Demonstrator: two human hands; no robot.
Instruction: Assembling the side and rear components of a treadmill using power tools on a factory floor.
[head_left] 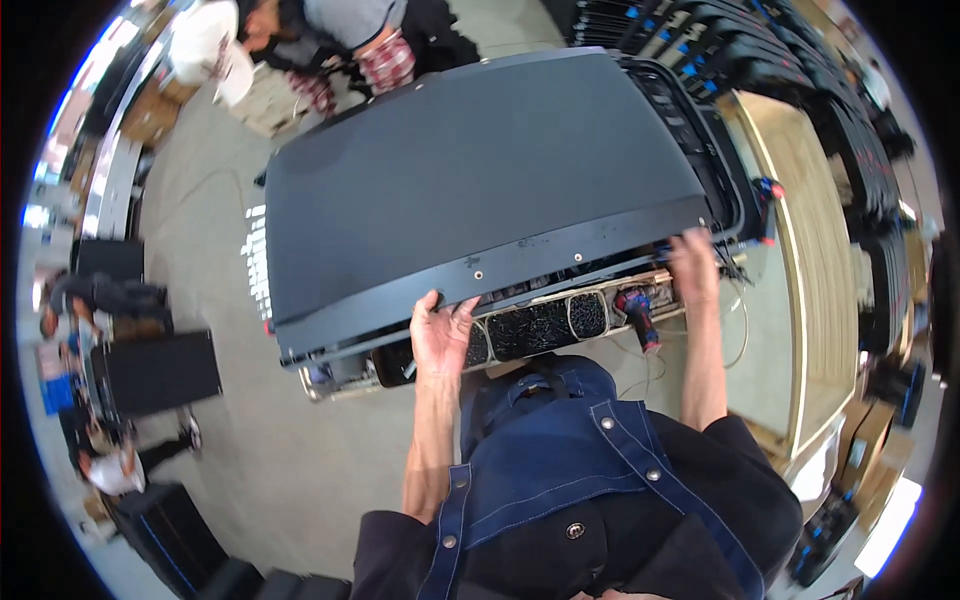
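Observation:
A large dark grey panel [480, 170] with a folded front edge lies over a wheeled, frame-like unit before me. Screws [478, 275] show along that folded edge. My left hand [443, 338] is closed at the front edge, fingertips pressed against it left of the screws. At the panel's right front corner is my right hand [694, 266], smeared by motion, so its fingers cannot be made out. Below the edge runs a tray with compartments of small black parts [535, 328]. A red and black cordless driver [637, 318] sits at the tray's right end.
A second red-and-black power tool [768, 210] is by a light wooden crate [800, 270] on the right. Stacked black parts [690, 45] rise behind it. Across the panel, a person in a white cap [205, 45] bends over. Other people work at the far left near black boxes [160, 375].

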